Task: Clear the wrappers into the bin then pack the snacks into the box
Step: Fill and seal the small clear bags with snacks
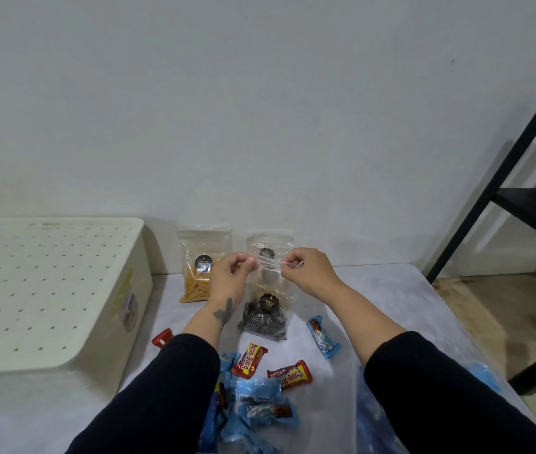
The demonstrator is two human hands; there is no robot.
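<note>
My left hand (231, 276) and my right hand (307, 269) each pinch one end of the top edge of a clear pouch of black swirl cookies (264, 317), holding it upright above the table. Behind it another clear pouch (270, 245) leans on the wall. A pouch of yellow stick snacks (199, 276) stands to its left. Red and yellow Beng-beng bars (249, 359) (289, 375) lie near me. Blue wrappers (253, 407) are heaped at the front. A blue bar (323, 336) lies to the right.
A white perforated box (47, 290) sits upside down or lidded at the left on the grey table (391, 299). A small red wrapper (163, 337) lies by it. A blue plastic bag (486, 378) hangs at the table's right edge. A black metal frame (496, 178) stands at the right.
</note>
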